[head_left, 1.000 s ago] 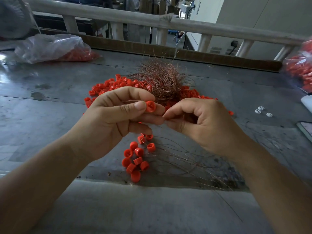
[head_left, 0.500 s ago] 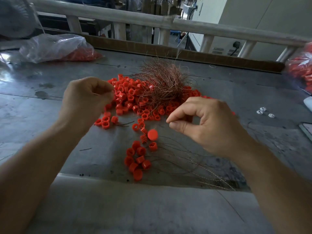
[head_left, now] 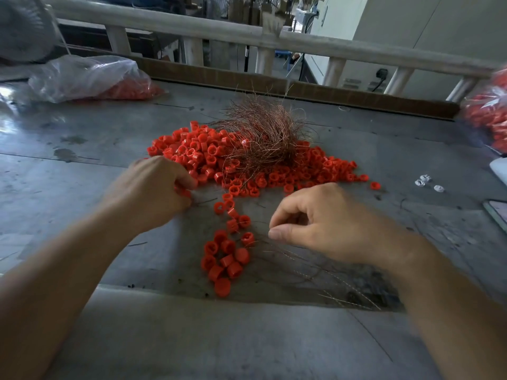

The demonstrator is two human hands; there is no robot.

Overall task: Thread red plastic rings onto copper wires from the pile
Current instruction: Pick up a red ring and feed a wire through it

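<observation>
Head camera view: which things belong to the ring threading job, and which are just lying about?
In the job: red rings; copper wire tangle; near cluster of rings with wires; left hand, fingers curled on a ring; right hand.
Lying about: clear bag at far left; small white parts; fan.

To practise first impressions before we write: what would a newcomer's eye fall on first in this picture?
The bright spread of red rings at the table's middle, with a tangle of copper wires heaped on its far side. Next, the two hands in front: the left hand curled into the pile's near-left edge, the right hand beside a small ring cluster.
</observation>
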